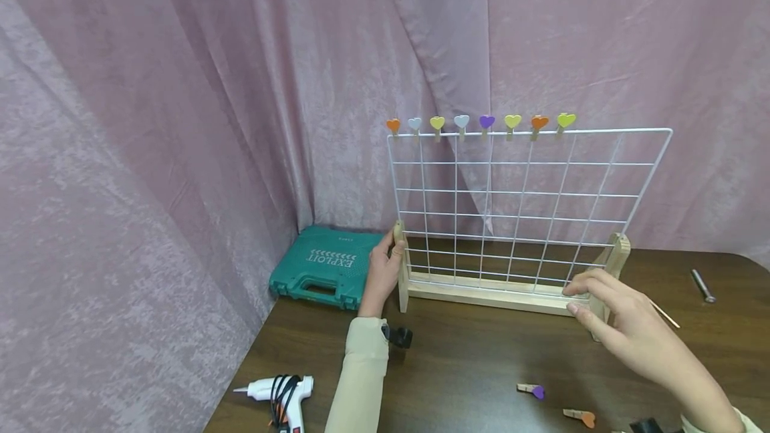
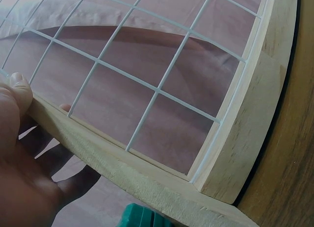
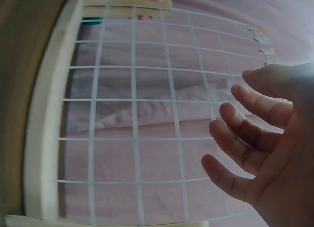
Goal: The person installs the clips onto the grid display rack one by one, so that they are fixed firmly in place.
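Note:
A white wire grid (image 1: 625, 129) stands upright in a wooden stand (image 1: 481, 293). Along its top wire sits a row of several heart-topped clothespins (image 1: 486, 121) in orange, white, yellow and purple, with the right end of that wire bare. My left hand (image 1: 383, 271) grips the stand's left wooden upright (image 2: 113, 156), the thumb on one side and the fingers on the other. In front of the stand's right end hovers my right hand (image 1: 628, 319). Its fingers (image 3: 240, 146) are loosely bent and hold nothing, as the right wrist view shows.
A purple-heart clothespin (image 1: 531, 390) and an orange-heart clothespin (image 1: 580, 417) lie near the front. Left of the stand is a green case (image 1: 327, 262), with a white glue gun (image 1: 291, 396) before it. A metal bolt (image 1: 702, 286) and a thin stick (image 1: 665, 315) lie at right.

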Action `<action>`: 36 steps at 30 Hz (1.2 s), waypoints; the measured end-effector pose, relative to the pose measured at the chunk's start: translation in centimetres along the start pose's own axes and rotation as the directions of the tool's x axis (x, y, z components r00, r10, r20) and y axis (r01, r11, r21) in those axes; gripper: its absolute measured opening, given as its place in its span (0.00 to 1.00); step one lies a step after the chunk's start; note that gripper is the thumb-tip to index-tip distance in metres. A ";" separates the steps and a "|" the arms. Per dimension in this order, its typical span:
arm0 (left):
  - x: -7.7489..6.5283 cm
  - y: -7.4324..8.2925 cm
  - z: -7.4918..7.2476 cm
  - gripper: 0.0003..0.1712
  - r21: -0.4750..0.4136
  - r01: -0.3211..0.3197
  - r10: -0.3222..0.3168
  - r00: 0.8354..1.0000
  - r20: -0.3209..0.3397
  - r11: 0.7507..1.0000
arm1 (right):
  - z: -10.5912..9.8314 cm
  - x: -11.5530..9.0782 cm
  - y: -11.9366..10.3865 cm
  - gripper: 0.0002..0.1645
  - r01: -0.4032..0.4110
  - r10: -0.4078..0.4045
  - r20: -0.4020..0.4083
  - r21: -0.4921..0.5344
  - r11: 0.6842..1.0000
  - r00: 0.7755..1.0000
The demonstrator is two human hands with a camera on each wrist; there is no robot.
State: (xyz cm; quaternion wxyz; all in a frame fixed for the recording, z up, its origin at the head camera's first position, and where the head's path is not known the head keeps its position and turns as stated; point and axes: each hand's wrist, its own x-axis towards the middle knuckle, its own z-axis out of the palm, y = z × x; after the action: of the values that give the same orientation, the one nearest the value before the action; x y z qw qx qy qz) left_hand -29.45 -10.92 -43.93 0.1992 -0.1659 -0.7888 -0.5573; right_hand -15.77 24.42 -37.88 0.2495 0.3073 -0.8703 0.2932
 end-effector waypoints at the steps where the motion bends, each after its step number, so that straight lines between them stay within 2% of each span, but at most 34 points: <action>1: -0.1 0.4 -0.1 0.22 0.005 -0.005 0.005 1.000 0.001 1.000 | 0.3 -0.2 0.1 0.22 -0.002 0.002 0.007 0.003 1.000 1.000; 4: -0.2 1.0 -0.2 0.22 0.007 -0.019 0.019 1.000 -0.001 1.000 | 1.4 -0.9 0.4 0.23 -0.010 0.010 0.032 -0.006 1.000 0.999; 12: -0.3 1.1 -0.2 0.22 0.016 -0.022 0.022 1.000 -0.012 1.000 | 4.2 -2.2 0.7 0.20 0.012 -0.007 0.110 -0.046 0.999 0.994; 16: -0.3 1.0 -0.2 0.22 0.018 -0.023 0.024 1.000 -0.019 1.000 | 5.2 -2.7 0.8 0.15 -0.016 0.026 0.208 -0.048 0.999 0.978; 22: -0.2 1.1 -0.2 0.22 0.021 -0.016 0.017 1.000 -0.022 1.000 | 6.2 -3.4 1.0 0.11 -0.072 0.076 0.383 -0.025 0.997 0.920; 26: -0.2 1.0 -0.2 0.23 0.019 -0.014 0.014 1.000 -0.011 1.000 | 7.0 -3.8 1.0 0.12 -0.113 0.101 0.463 -0.004 0.994 0.880; 32: -0.2 0.8 -0.2 0.23 0.012 -0.010 0.010 1.000 0.000 1.000 | 7.8 -4.3 1.0 0.15 -0.210 0.187 0.573 -0.026 0.977 0.798; 36: -0.2 1.0 -0.3 0.23 0.009 -0.008 0.008 1.000 0.000 1.000 | 8.1 -4.7 1.1 0.15 -0.227 0.194 0.619 -0.026 0.974 0.761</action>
State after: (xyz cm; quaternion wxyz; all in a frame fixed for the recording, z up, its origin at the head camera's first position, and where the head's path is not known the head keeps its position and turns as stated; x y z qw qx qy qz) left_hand -28.78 -10.86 -43.12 0.2023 -0.1681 -0.7906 -0.5529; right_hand -15.39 21.56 -46.89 -0.0909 0.2928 -0.9249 0.2248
